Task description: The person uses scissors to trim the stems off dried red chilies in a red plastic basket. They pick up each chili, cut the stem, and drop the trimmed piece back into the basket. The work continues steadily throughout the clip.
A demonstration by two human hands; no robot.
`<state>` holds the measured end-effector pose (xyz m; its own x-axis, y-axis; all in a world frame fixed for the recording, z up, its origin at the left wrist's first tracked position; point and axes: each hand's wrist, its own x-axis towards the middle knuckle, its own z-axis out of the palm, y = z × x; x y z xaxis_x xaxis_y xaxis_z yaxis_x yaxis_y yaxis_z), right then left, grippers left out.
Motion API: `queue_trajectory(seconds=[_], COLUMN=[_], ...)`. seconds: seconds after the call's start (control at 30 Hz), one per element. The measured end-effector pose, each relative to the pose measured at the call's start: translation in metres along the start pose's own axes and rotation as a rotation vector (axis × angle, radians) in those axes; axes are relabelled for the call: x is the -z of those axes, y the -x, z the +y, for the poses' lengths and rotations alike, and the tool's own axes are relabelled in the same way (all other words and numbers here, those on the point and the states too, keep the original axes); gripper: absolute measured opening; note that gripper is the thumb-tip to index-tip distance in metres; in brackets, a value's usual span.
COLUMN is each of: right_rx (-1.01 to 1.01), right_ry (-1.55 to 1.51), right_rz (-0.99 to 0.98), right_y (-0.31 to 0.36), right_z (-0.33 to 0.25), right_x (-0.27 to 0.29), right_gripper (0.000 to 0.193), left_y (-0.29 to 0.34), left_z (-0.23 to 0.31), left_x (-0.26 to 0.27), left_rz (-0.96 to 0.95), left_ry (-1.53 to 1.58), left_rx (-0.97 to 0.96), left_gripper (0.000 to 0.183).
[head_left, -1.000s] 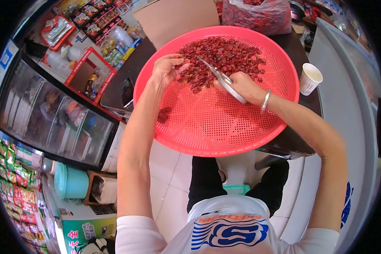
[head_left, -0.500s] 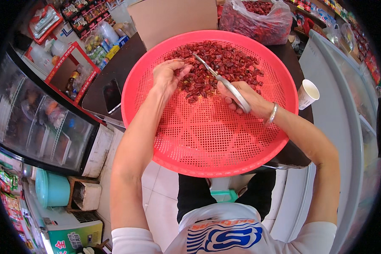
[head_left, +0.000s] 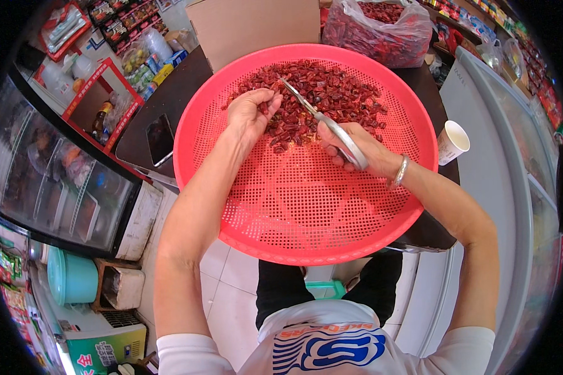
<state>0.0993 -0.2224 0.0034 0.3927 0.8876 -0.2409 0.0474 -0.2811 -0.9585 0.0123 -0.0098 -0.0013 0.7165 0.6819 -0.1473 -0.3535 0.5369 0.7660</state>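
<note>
Bench (head_left: 191, 81), dark. Tray (head_left: 319, 209), red, on bench. Chillies (head_left: 341, 94), cut, heaped in tray's far half. Left hand (head_left: 250, 115), fingertips together, seemingly on one. Right hand (head_left: 372, 150), clamped around scissors (head_left: 322, 117); blades near left fingers: a slip could nick them.

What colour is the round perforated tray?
The perforated tray is pinkish red, showing best in the head view.

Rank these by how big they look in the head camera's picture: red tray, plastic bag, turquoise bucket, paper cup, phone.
1. Red tray
2. Plastic bag
3. Turquoise bucket
Paper cup and phone: smallest, too alike to rank.
</note>
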Motion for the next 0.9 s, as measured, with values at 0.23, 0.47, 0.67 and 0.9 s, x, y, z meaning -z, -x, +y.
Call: queue_trajectory(seconds=[0.23,0.47,0.67,0.9], right_rx=[-0.017,-0.010,0.015,0.009], right_ry=[0.005,0.025,0.014,0.028], right_rz=[-0.007,0.010,-0.030,-0.062], right_y=[0.000,0.000,0.001,0.006], right_z=[0.000,0.001,0.003,-0.003], right_x=[-0.001,-0.001,0.002,0.001], right_gripper=[0.054,0.053,0.053,0.052], left_y=[0.003,0.001,-0.005,-0.007], left_z=[-0.001,0.004,0.005,0.008], left_x=[-0.001,0.004,0.010,0.015], left_rz=[-0.076,-0.136,-0.146,-0.165], left_ry=[-0.097,-0.123,-0.122,-0.112], left_rx=[0.002,0.052,0.119,0.189], left_gripper=[0.012,0.014,0.017,0.016])
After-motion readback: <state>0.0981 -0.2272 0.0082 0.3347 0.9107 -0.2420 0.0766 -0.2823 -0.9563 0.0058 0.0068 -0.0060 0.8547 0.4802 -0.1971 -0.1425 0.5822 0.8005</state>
